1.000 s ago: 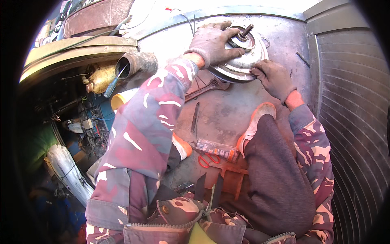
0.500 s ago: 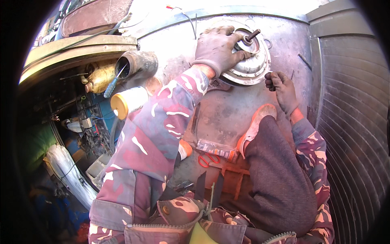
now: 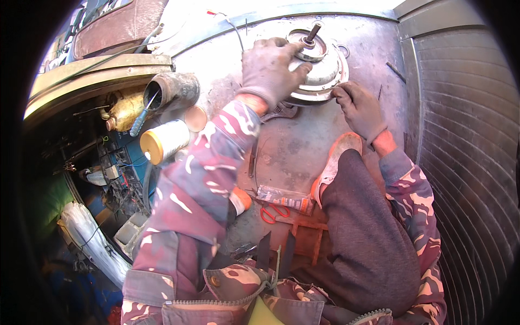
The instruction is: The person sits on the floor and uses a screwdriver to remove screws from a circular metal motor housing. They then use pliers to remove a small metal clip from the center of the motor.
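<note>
A round silvery metal wheel hub [image 3: 327,70] lies on the floor ahead of me, its dark axle [image 3: 312,33] sticking up from a raised centre ring. From the left, my left hand [image 3: 273,70] in a greyish work glove grips the hub, thumb and fingers bent over its top beside the ring. My right hand [image 3: 360,108], also gloved, is at the hub's lower right rim. Its thumb and forefinger are pinched together there; what they hold, if anything, is too small to make out. Part of a grey metal tool [image 3: 284,111] shows beneath the hub's near side.
To the left stand a dark metal pipe piece [image 3: 184,89], a blue-handled screwdriver [image 3: 140,122] leaning in it, and a white jar with a yellow lid [image 3: 151,145]. Red-handled scissors [image 3: 269,214] and a clear plastic packet [image 3: 284,197] lie between my feet. A ribbed metal shutter [image 3: 471,135] bounds the right.
My left hand has slid to the left side of the hub, uncovering more of it. My right hand has come up against the rim. The whole view has shifted slightly.
</note>
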Demonstrator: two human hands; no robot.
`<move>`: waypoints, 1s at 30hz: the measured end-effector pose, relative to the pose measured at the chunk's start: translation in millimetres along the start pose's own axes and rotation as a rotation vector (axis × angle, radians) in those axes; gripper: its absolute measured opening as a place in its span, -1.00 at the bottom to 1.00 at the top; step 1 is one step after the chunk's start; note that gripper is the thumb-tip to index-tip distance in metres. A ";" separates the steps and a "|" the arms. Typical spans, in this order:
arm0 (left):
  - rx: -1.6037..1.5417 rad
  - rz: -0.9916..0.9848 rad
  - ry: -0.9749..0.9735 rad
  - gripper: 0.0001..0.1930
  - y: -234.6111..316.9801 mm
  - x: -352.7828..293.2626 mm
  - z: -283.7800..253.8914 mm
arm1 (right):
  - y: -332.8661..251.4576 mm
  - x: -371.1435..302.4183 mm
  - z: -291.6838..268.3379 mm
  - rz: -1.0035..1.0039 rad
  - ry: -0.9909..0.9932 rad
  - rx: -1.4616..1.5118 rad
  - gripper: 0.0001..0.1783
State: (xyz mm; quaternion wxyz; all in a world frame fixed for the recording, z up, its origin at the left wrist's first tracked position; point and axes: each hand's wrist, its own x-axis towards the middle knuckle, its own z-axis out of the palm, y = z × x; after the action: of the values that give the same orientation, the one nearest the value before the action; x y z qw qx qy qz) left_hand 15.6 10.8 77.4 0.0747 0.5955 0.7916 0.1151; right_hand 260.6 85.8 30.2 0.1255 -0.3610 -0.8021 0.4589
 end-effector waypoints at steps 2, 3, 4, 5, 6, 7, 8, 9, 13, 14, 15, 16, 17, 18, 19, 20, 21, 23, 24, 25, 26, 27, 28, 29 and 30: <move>0.071 0.133 0.066 -0.44 -17.7 2.9 2.0 | 0.7 5.3 -0.3 -0.053 0.001 -0.055 -0.64; 0.043 0.152 0.124 -0.44 -21.5 3.4 5.5 | 0.7 8.4 -1.3 -0.071 -0.011 -0.064 -0.65; 0.043 0.116 0.081 -0.43 -24.1 3.8 9.2 | 0.7 12.1 -2.7 -0.078 -0.028 -0.075 -0.66; 0.018 0.124 0.125 -0.43 -24.7 1.6 12.1 | -0.1 14.4 -3.7 -0.075 -0.053 -0.086 -0.66; 0.011 0.107 0.116 -0.44 -23.6 0.0 14.8 | -0.9 17.5 -5.3 -0.090 -0.076 -0.113 -0.67; 0.002 0.098 0.125 -0.44 -22.0 -0.8 16.7 | -1.3 20.7 -7.1 -0.099 -0.099 -0.141 -0.67; 0.008 0.089 0.124 -0.45 -19.7 -2.1 17.9 | -1.9 22.8 -8.5 -0.109 -0.117 -0.164 -0.68; 0.010 0.086 0.136 -0.45 -16.5 -3.2 19.3 | -2.2 24.2 -9.1 -0.105 -0.133 -0.195 -0.68; 0.019 0.084 0.166 -0.46 -9.3 -4.7 20.7 | 0.0 24.0 -8.8 -0.095 -0.155 -0.216 -0.69; 0.024 0.082 0.169 -0.46 -8.4 -5.1 20.9 | 1.3 23.6 -8.3 -0.086 -0.153 -0.194 -0.69; 0.018 0.084 0.169 -0.46 -8.3 -4.8 20.9 | 2.7 23.3 -8.2 -0.106 -0.151 -0.195 -0.69; 0.015 0.087 0.172 -0.46 -8.4 -4.7 20.9 | 4.0 23.5 -8.4 -0.120 -0.147 -0.190 -0.69; 0.014 0.085 0.173 -0.46 -8.5 -4.9 20.9 | 5.3 23.8 -8.4 -0.135 -0.143 -0.185 -0.69; 0.012 0.091 0.178 -0.46 -8.8 -5.0 20.7 | 6.5 24.9 -8.7 -0.171 -0.137 -0.219 -0.69; 0.011 0.091 0.181 -0.46 -8.6 -5.5 21.0 | 7.8 26.1 -9.5 -0.208 -0.130 -0.252 -0.69; 0.008 0.095 0.190 -0.46 -8.5 -5.8 21.1 | 8.8 27.4 -10.2 -0.236 -0.123 -0.282 -0.69; 0.006 0.092 0.185 -0.46 -8.7 -5.9 21.4 | 9.8 28.7 -11.0 -0.276 -0.120 -0.305 -0.70; 0.000 0.092 0.183 -0.46 -8.6 -5.7 22.3 | 11.8 31.2 -13.5 -0.343 -0.111 -0.343 -0.70; -0.003 0.093 0.197 -0.48 -8.6 -5.5 23.0 | 12.7 32.2 -14.7 -0.354 -0.125 -0.361 -0.71; -0.006 0.093 0.209 -0.50 -8.7 -4.9 23.7 | 13.6 33.0 -15.9 -0.369 -0.136 -0.377 -0.72; -0.007 0.090 0.214 -0.51 -8.7 -4.5 24.5 | 14.4 33.4 -16.8 -0.381 -0.147 -0.394 -0.73; -0.007 0.090 0.221 -0.51 -8.8 -4.5 25.1 | 14.9 33.8 -17.3 -0.378 -0.153 -0.394 -0.73; -0.006 0.088 0.220 -0.51 -9.0 -4.5 25.6 | 15.2 33.8 -17.5 -0.371 -0.159 -0.394 -0.73; -0.005 0.085 0.218 -0.51 -9.1 -4.4 26.1 | 15.5 34.0 -17.4 -0.364 -0.166 -0.395 -0.74; -0.004 0.087 0.220 -0.52 -9.2 -4.5 26.4 | 15.5 34.1 -17.1 -0.364 -0.157 -0.382 -0.74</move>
State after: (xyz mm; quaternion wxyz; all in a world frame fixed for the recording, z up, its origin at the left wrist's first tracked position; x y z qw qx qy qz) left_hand 15.0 6.5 49.4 -0.0166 0.6130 0.7680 0.1847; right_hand 252.7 125.4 22.3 0.0730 -0.1914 -0.9331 0.2957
